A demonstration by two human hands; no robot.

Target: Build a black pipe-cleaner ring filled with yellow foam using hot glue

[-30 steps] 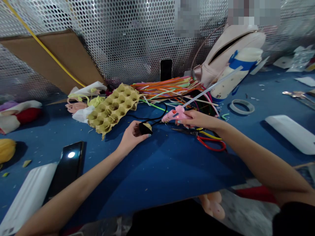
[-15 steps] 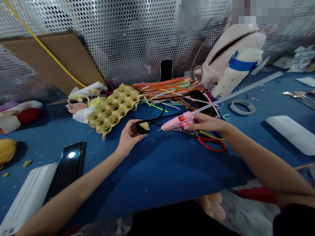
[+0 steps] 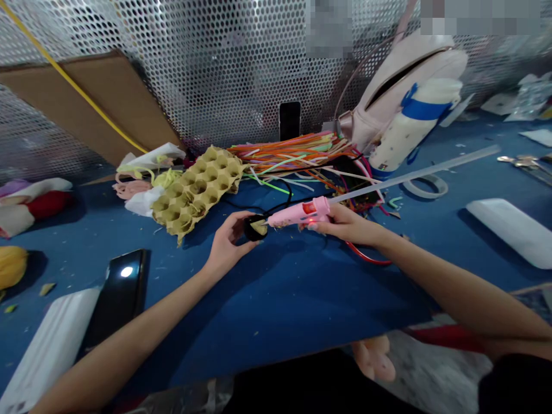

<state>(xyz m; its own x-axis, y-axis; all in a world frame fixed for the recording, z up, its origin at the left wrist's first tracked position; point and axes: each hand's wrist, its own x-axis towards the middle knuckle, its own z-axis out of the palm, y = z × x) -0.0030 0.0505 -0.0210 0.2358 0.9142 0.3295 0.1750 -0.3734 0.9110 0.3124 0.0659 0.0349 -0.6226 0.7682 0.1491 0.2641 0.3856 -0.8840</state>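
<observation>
Resting on blue table (image 3: 293, 305), seemingly near perforated metal screen (image 3: 233, 69).

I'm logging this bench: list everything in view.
Table: 1, blue, centre
Perforated screen: 1, silver, behind
Glue gun: 1, pink, right hand
Glue stick: 1, translucent, in glue gun
Rounded piece: 1, black, tan, left hand
Egg carton: 1, tan, left
Strips: many, multicoloured, rear
Phones: 2, dark, rear, left
Slabs: 2, white, left, right
Tape roll: 1, greyish, right
Bottle: 1, cream, blue, right
Bag: 1, pale, behind bottle
Cardboard: 1, brown, left
Cord: 1, yellow, left
Handle: 1, red, below right hand
Rounded bundle: 1, yellow, left
Soft items: count unclear, mixed, left
Tools: count unclear, silver, right
Left hand: 1, bare, centre
Right hand: 1, bare, centre
</observation>
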